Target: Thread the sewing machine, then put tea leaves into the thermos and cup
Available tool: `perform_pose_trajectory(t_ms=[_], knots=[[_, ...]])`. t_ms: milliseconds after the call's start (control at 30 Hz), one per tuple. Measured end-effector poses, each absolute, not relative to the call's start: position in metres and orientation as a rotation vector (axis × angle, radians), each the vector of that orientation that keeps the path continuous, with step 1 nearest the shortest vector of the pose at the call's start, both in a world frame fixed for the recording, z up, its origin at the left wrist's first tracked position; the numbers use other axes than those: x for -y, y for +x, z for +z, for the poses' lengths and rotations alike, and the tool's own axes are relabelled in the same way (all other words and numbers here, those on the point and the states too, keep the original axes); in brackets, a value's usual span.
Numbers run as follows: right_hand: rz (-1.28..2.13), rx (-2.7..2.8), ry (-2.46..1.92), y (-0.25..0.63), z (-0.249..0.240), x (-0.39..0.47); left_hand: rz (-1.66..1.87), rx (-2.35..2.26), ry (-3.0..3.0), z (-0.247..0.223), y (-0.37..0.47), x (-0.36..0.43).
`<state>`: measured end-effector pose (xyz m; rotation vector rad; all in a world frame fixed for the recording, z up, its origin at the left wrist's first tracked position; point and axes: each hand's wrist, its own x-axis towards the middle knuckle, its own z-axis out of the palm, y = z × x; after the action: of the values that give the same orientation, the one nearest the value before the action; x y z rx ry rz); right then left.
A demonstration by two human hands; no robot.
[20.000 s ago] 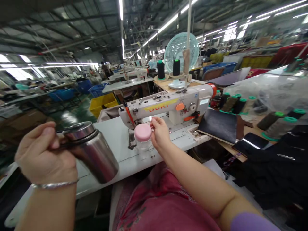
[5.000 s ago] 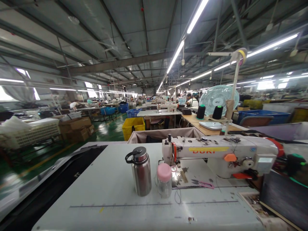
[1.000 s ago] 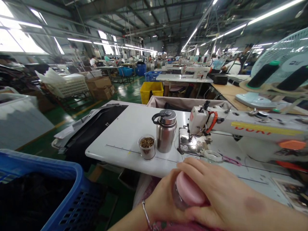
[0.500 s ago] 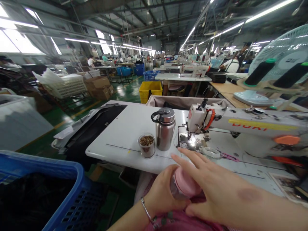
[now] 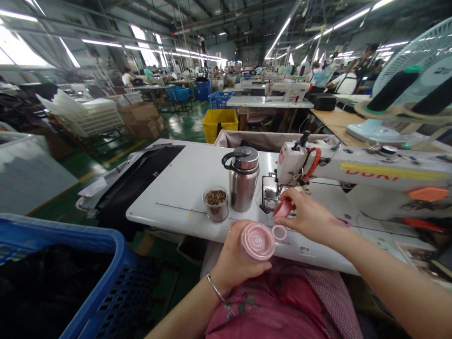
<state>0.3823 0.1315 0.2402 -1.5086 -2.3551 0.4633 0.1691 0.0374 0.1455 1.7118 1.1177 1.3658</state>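
My left hand (image 5: pixel 231 266) is closed around a tea bottle (image 5: pixel 258 241) above my lap. The bottle's pink mouth faces up, showing a perforated strainer, and a pink loop (image 5: pixel 279 232) sticks out on its right. Between the fingers of my right hand (image 5: pixel 309 215) is a pink bottle cap (image 5: pixel 283 209), tilted and apart from the bottle, near the sewing machine's needle area. A clear jar (image 5: pixel 216 213) of dry brown leaf-like bits stands on the white table (image 5: pixel 190 179), beside a steel flask (image 5: pixel 243 186) with a black handle loop.
A sewing machine (image 5: pixel 374 172) fills the table's right side, with black thread cones (image 5: pixel 393 92) and a fan (image 5: pixel 423 61) behind. Black fabric (image 5: pixel 141 176) lies over the table's left end. A blue basket (image 5: pixel 106 263) stands at lower left. People sit farther back.
The pink cap has come off the bottle and moved up and right in my right hand. The bottle, still in my left hand, now shows its strainer. My view has shifted slightly.
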Motion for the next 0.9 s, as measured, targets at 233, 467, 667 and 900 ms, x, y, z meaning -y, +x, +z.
perform_pose_trajectory(t_ms=[233,467,667,900], knots=[[0.494,2.378,-1.548,0.377,0.173,-0.160,1.465,-1.211,1.729,0.146,0.176,-0.058],[0.335,2.269,-1.098,0.376,0.248,-0.137,1.484,-1.224,1.669,0.140,0.183,-0.071],[0.287,2.496,-1.135,0.357,0.292,-0.133,1.475,-1.298,1.616,0.142,0.190,-0.075],[0.148,2.707,-1.425,0.318,0.286,-0.143,1.454,-1.334,1.619,0.143,0.192,-0.075]])
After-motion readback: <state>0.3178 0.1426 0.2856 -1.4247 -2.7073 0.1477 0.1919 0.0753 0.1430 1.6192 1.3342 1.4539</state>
